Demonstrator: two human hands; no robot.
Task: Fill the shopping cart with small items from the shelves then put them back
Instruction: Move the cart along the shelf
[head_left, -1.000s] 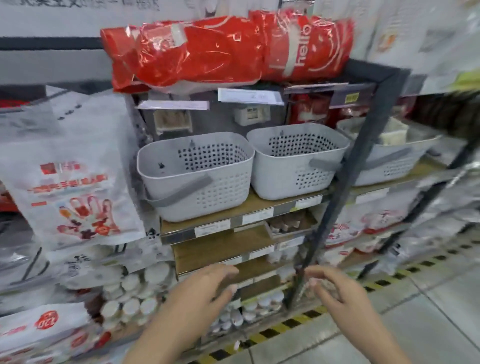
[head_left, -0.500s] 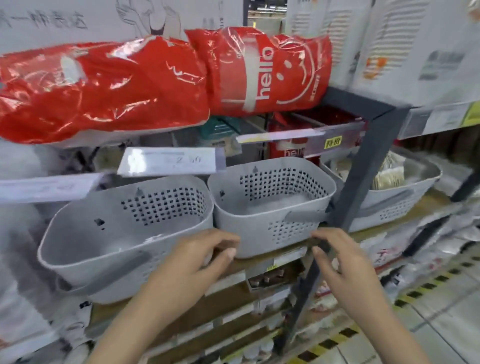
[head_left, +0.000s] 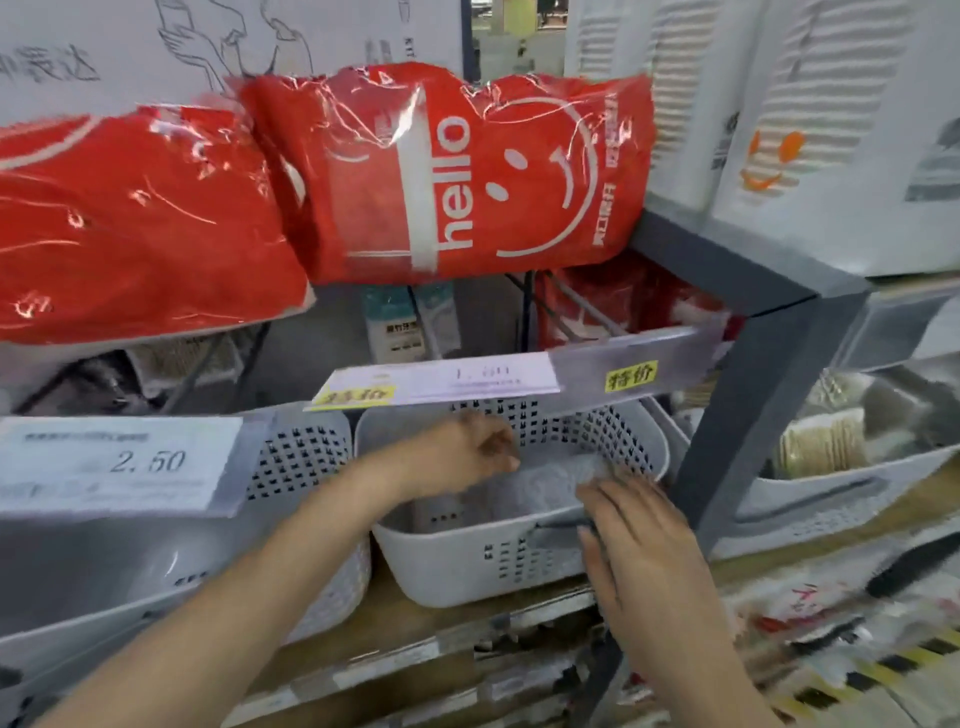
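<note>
On the shelf (head_left: 415, 618), now reaching into the middle basket (head_left: 467, 566): left hand (head_left: 467, 452) loosely curled inside, nothing visibly held; right hand (head_left: 639, 540) flat over its front rim. Three baskets, two red bags.

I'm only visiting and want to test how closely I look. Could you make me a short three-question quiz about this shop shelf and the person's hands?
1. True or false: the left hand reaches inside the middle grey basket.
2. Which word is printed on the red package above the baskets? A) hello B) sale C) fresh
3. Fill in: the price tag at the left reads ____.

Key: 1 true. 2 A. 3 2.50. For extra credit: the right hand lies at that basket's front rim, fingers fairly straight.
</note>
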